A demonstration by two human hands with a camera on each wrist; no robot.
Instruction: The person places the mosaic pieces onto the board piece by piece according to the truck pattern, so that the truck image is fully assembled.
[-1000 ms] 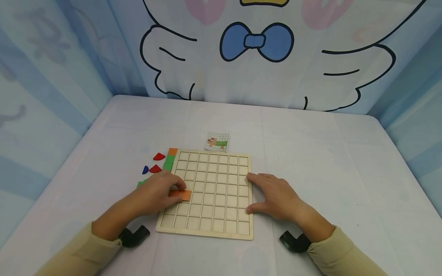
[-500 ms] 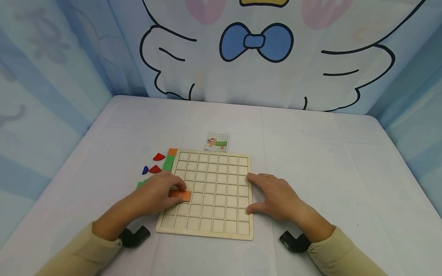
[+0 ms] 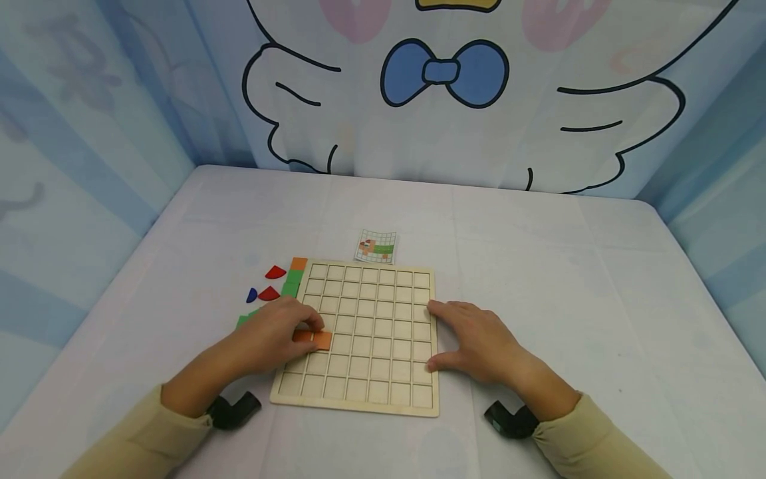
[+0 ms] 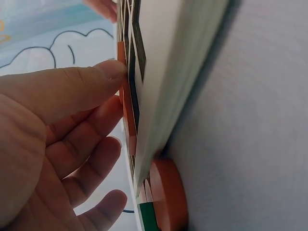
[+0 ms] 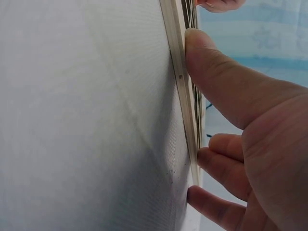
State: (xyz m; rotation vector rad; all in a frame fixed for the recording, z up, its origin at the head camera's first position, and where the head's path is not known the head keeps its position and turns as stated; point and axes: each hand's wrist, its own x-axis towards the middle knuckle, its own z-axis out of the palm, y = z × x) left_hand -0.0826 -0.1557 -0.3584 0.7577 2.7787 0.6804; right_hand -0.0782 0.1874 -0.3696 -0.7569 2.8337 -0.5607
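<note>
A square wooden grid board (image 3: 363, 366) lies flat on the table. Over its left side my left hand (image 3: 269, 339) pinches an orange square tile (image 3: 322, 341) between thumb and curled fingers. A second orange tile (image 3: 302, 336) lies just left of it, partly covered by the fingers. From the left wrist view, the thumb (image 4: 108, 72) presses near the upper end of the orange pieces, which sit on the grid. My right hand (image 3: 481, 339) rests at the board's right edge, thumb and fingers spread and relaxed. In the right wrist view its thumb (image 5: 207, 55) touches the rim.
Left of the board are green tiles (image 3: 291, 283), an orange tile (image 3: 299, 263), red wedge-shaped pieces (image 3: 269, 293) and a blue half-round piece (image 3: 252, 295). Behind the board lies a small pattern card (image 3: 376, 247). A printed curtain (image 3: 443, 133) hangs beyond the table's far edge.
The left fingers and the orange tiles have shifted very slightly to the right on the board. The right hand and the board keep their place.
</note>
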